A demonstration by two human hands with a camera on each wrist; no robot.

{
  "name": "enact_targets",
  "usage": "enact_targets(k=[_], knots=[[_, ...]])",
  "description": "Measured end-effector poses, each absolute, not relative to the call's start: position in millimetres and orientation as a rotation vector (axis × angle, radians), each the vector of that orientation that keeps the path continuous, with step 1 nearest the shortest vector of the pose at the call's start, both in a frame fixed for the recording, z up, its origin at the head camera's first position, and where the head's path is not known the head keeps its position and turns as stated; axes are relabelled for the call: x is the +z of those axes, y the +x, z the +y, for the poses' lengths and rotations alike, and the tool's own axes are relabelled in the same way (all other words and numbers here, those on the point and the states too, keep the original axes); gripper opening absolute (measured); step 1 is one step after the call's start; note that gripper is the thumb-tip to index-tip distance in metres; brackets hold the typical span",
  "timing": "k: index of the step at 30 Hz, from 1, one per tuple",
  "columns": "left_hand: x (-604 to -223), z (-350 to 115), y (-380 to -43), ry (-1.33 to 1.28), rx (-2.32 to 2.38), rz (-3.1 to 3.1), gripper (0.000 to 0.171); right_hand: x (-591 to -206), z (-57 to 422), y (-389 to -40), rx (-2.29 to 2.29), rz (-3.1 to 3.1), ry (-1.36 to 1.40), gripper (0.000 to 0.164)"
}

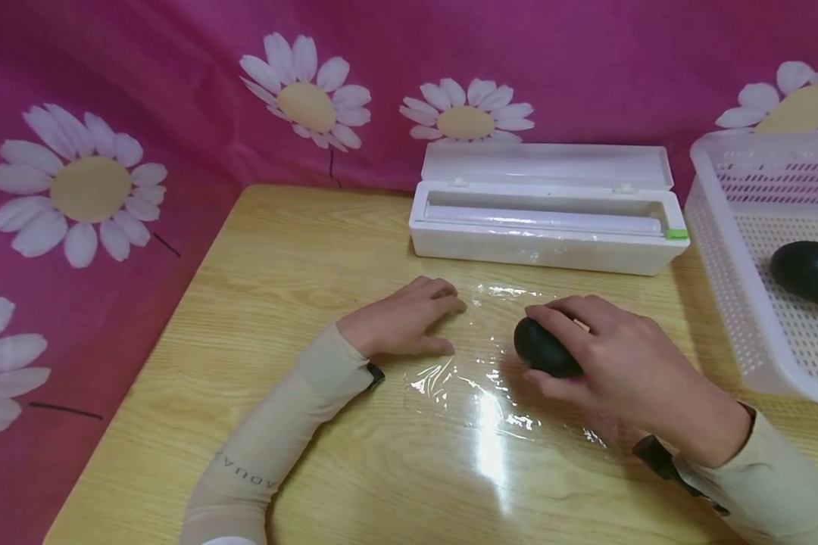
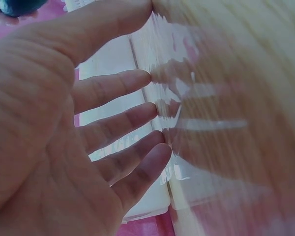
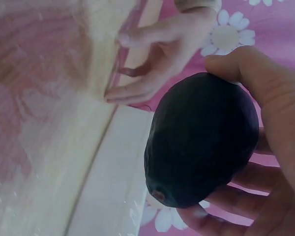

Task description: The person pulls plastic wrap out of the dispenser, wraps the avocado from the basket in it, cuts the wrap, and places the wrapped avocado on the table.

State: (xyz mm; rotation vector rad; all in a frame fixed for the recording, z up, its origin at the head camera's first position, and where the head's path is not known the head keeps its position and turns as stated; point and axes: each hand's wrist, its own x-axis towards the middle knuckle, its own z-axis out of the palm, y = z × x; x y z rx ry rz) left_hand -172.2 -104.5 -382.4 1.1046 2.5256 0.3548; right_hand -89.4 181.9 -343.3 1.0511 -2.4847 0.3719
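While at the clear film [image 1: 444,384], left hand [image 1: 407,318] loose-fingered, right hand [image 1: 620,359] in a grip around 1 dark avocado [image 1: 544,350].

Left forearm [image 1: 273,439], sleeved to the wrist, comes in from the bottom edge, angled up and right; left hand [image 1: 405,318] palm-down, fingers extended and slightly parted, thumb held away from them. Right forearm [image 1: 784,477], also sleeved, enters from the lower right, pointing up-left; right hand [image 1: 613,359] back upward, fingers and thumb curved in a grip. Hands apart, fingertips facing each other. Right wrist view is dim and the fingers partly hidden, so exact contact of each one is hard to call.
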Motion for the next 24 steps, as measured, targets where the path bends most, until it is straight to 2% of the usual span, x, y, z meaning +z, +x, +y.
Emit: enact_targets(k=[3, 11, 21, 24], knots=[[-383, -105, -171, 1.084, 0.348, 2.53, 0.065, -347, 179, -87, 0.385, -2.51, 1.067, 0.069], [-384, -102, -170, 1.116, 0.36, 2.532, 0.065, -348, 181, -77, 0.413, -2.486, 1.049, 0.077], [-384, -102, -170, 1.084, 0.374, 2.54, 0.064, -352, 177, -74, 0.36, -2.542, 1.147, 0.064], [-384, -102, -171, 1.093, 0.37, 2.544, 0.063, -353, 175, -74, 0.349, -2.555, 1.158, 0.064]])
